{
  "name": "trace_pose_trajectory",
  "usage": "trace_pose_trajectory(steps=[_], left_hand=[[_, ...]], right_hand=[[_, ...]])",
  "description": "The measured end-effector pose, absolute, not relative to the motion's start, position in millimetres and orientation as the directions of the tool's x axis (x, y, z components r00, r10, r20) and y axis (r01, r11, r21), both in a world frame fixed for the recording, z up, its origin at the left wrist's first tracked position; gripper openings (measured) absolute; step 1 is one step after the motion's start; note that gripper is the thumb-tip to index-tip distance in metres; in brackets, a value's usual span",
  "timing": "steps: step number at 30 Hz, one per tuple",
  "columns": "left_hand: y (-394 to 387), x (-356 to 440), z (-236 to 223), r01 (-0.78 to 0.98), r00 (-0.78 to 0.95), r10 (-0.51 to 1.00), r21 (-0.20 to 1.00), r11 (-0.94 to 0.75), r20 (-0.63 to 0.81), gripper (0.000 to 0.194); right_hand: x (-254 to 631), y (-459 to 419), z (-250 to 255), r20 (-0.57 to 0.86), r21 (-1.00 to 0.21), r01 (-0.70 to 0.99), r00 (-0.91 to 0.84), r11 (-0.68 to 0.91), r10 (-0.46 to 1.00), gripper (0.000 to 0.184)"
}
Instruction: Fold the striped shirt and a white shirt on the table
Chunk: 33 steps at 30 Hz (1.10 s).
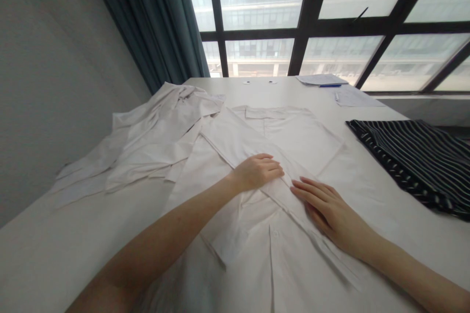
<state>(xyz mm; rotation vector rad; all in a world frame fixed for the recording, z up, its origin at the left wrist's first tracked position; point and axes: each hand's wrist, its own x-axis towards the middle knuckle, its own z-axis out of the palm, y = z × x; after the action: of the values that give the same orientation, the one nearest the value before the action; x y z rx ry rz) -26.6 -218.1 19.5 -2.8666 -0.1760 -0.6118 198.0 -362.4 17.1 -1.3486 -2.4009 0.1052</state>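
White shirt lying spread on the white table, right under both your hands
Your left hand is palm down on the slanting sleeve, fingers together and a bit curled, can't tell if it's pinching any cloth; your right hand sits just beside it at four o'clock, fingers stretched out, tips on the sleeve's edge, not gripping. From your hands, you've got rumpled white clothes at ten o'clock, a black striped garment around half past two, and papers plus a blue pen near one o'clock
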Motion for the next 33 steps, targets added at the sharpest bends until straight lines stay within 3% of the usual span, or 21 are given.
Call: trace_pose_trajectory(steps=[6,14,20,28,33], left_hand=[[-223,-26,14,0.062,0.937,0.053,-0.015,-0.998,0.344,0.036],[-217,-33,17,0.049,0.935,0.06,0.04,-0.998,0.349,0.036],[-214,-37,17,0.053,0.904,0.079,0.073,-0.996,0.42,0.033],[-208,-38,15,0.228,0.85,0.307,0.226,-0.947,0.429,0.032],[-203,-35,11,0.272,0.844,0.358,0.258,-0.927,0.4,0.023]], right_hand=[[201,-361,18,0.284,-0.285,0.787,-0.476,0.548,0.832,0.05],[201,-361,17,0.294,-0.307,0.797,-0.44,0.52,0.849,0.044],[199,-360,15,0.261,-0.236,0.84,-0.429,0.488,0.865,0.042],[198,-362,15,0.28,-0.238,0.846,-0.41,0.477,0.868,0.042],[197,-360,15,0.339,-0.316,0.851,-0.312,0.42,0.888,0.019]])
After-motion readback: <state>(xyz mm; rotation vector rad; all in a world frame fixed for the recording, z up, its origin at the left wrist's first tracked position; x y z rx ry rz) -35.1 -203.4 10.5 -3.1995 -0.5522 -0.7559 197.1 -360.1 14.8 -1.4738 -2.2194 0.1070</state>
